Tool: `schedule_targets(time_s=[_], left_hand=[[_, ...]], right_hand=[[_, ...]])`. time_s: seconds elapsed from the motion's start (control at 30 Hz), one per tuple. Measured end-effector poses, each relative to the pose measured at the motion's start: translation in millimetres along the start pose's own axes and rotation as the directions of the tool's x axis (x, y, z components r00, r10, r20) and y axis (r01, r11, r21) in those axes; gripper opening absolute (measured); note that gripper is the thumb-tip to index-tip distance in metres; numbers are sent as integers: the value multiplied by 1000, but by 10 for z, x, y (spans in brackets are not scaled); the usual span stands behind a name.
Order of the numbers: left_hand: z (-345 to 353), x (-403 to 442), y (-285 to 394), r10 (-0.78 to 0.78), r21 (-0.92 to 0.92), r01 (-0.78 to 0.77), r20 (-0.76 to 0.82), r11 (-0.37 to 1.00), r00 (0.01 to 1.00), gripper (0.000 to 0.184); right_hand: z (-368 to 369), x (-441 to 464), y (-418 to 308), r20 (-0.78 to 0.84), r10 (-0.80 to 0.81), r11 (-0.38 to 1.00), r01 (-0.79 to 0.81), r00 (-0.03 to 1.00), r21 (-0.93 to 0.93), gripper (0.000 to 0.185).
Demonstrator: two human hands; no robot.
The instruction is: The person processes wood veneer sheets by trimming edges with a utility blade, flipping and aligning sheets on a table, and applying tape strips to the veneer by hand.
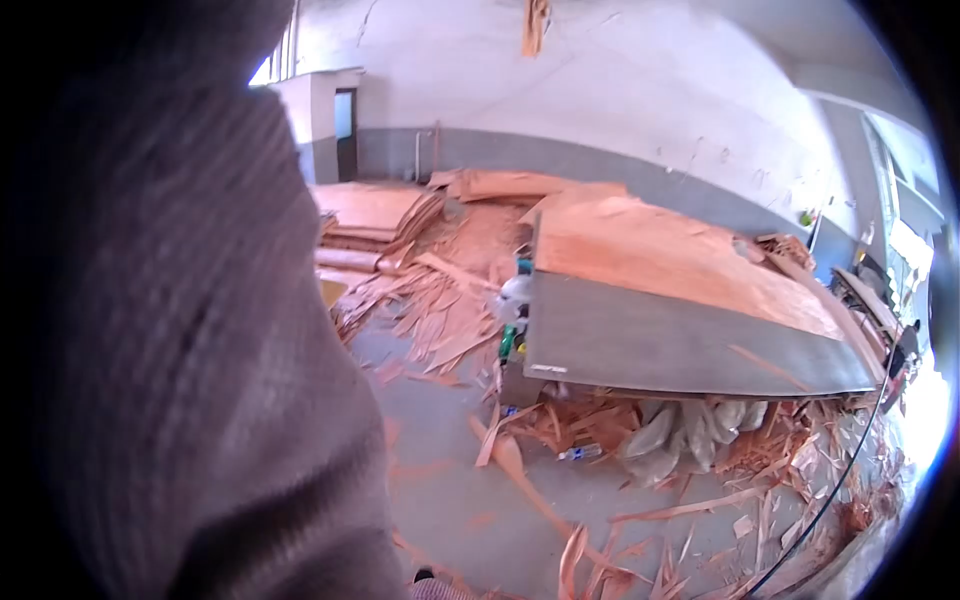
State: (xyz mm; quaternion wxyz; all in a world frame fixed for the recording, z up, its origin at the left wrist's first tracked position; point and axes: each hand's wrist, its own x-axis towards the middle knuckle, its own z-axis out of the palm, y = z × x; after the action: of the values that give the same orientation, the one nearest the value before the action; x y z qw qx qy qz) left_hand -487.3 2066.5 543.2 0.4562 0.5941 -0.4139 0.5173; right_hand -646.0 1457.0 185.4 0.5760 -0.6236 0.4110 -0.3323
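Observation:
A ribbed grey-brown fabric sleeve (230,330) fills the left side of the head view, very close and blurred. Neither my left hand nor my right hand shows. Beyond the sleeve stands a wide table with a dark grey top (640,325). Thin reddish-brown wood veneer sheets (640,240) cover the far part of that top. One narrow veneer strip (770,367) lies on its bare grey part. A small piece of patterned fabric with a dark tip (432,585) shows at the bottom edge; I cannot tell what it is.
Veneer stacks (375,212) stand at the back left, with scraps (440,310) spread over the floor. Under the table are crumpled plastic bags (680,440) and a plastic bottle (580,453). A black cable (835,490) runs down at the right.

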Motion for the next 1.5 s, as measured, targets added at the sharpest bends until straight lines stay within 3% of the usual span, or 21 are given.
schedule_targets(time_s=[0.23, 0.27, 0.3, 0.43, 0.47, 0.5, 0.57, 0.7, 0.8, 0.9, 1.0, 1.13, 1.5], left_hand=[[-88, -653, -1095, -110, 78, 104, 75, 991, 991, 39], [-123, -674, -1251, -99, 78, 93, 72, 993, 992, 39], [-168, -643, -1423, -90, 70, 85, 79, 994, 993, 39], [-273, -550, -2113, -142, 11, 141, 105, 990, 984, 39], [-286, -585, -2240, -135, 6, 135, 105, 991, 985, 39], [-323, -500, -2377, -119, -1, 120, 121, 993, 986, 39], [-314, -457, -2699, -120, -39, 128, 162, 991, 980, 39], [-404, -493, -3303, -139, -79, 156, 190, 984, 972, 39], [-485, -508, -3830, -148, -92, 168, 197, 982, 969, 39], [-542, -468, -4282, -131, -46, 145, 219, 988, 967, 40], [-548, -410, -4839, -133, -23, 143, 240, 989, 961, 40], [-524, -236, -5677, -174, 25, 173, 274, 985, 946, 40], [-625, 0, -7767, -192, -6, 200, 265, 980, 945, 41]], right_hand=[[866, 312, 41, 37, 12, 1000, -11, 999, -24, 20], [1118, 446, 217, 11, -94, 986, 92, 995, 139, 17], [1347, 414, 174, 19, -106, 983, 101, 994, 153, 17], [2397, 0, -302, 83, -111, 986, 99, 990, 134, 16], [2548, 214, -66, 45, -52, 988, 45, 998, 148, 16], [2935, -6, -341, 44, -120, 980, 111, 992, 166, 17], [3284, 71, -275, 46, -93, 969, 80, 995, 233, 18], [4076, -156, -599, 81, -124, 984, 112, 989, 139, 16], [4729, -106, -682, 53, -47, 986, 38, 998, 165, 15], [5363, 135, -626, 133, -92, 984, 70, 987, 165, 15], [6107, 273, -711, 167, -41, 971, 0, 985, 239, 17], [6938, 410, -701, 145, 64, 966, -97, 987, 238, 19], [8927, 911, -1073, 97, 134, 957, -154, 986, 247, 17]])
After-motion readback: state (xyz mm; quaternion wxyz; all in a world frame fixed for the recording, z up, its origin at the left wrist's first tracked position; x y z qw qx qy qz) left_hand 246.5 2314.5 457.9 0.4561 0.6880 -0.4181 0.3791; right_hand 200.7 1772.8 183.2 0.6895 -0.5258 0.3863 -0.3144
